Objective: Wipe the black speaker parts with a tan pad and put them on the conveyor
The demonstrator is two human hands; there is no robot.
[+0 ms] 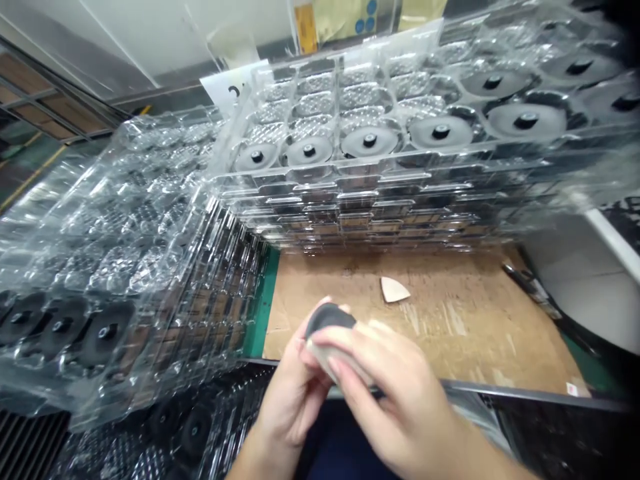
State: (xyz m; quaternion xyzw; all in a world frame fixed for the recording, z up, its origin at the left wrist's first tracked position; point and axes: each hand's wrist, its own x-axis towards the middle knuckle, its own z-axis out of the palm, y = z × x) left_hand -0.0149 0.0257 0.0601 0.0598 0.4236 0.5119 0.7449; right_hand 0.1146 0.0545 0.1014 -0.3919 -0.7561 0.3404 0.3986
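Near the front edge of the brown board, my left hand (300, 373) is closed round a dark grey round part (327, 317). My right hand (395, 380) pinches a pale, flat pad (340, 357) against the near side of that part. The fingers of both hands cover much of the two pieces. Beyond my hands, a small pale wedge-shaped piece (395, 290) lies by itself on the cardboard.
Stacked clear plastic trays (320, 193) with grey round parts stand behind the cardboard sheet (465, 320). More stacked trays (125, 220) stand at the left. A dark, slim object (533, 288) lies at the right, beside a white curved surface (590, 280).
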